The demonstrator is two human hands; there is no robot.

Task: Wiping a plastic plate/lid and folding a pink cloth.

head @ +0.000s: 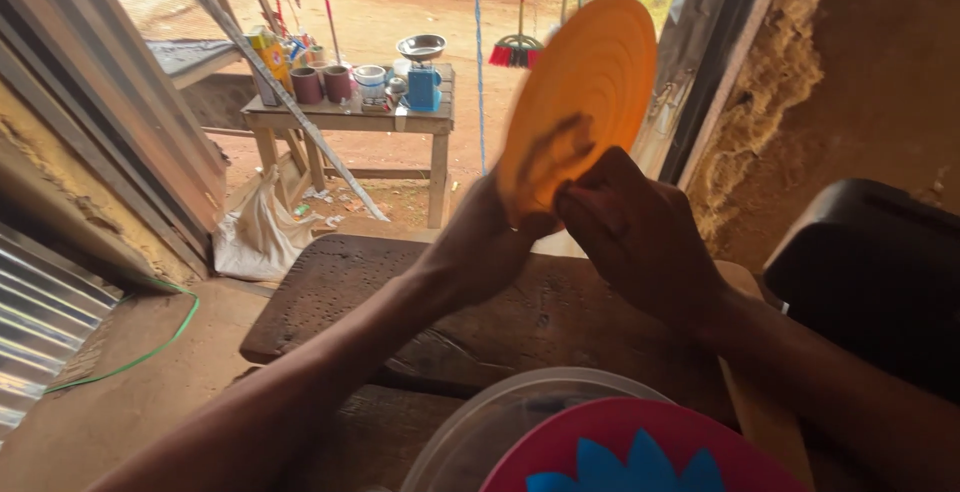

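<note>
Foreground: red round lid with a blue flower shape at the bottom edge, lying over a clear plastic rim; neither hand touches these
Work surface: worn wooden board beneath both forearms, pitted with small holes
Left hand: left hand closed on the lower left edge of the orange disc; fingers show as dark shapes through the translucent plastic, so they sit behind it, thumb side toward the camera
Right hand: right hand curled tight at the same lower edge, fingertips pinching the rim just beside the left hand; grip is firm, nothing else held
Orange disc: ribbed orange disc raised upright above both hands, face turned to the camera, tilted with its top leaning right
Key relation: disc lies up and forward from the hands; both grip one short stretch of the bottom rim, equally near, the rest of the disc free
Right side: black bin or container near the right forearm, apart from it
Left side: corrugated metal sheet and a green cord on the ground
Middle distance: white sack against a wooden table carrying cups, tins and a metal bowl
Far: red broom hanging outside over bare earth
</note>
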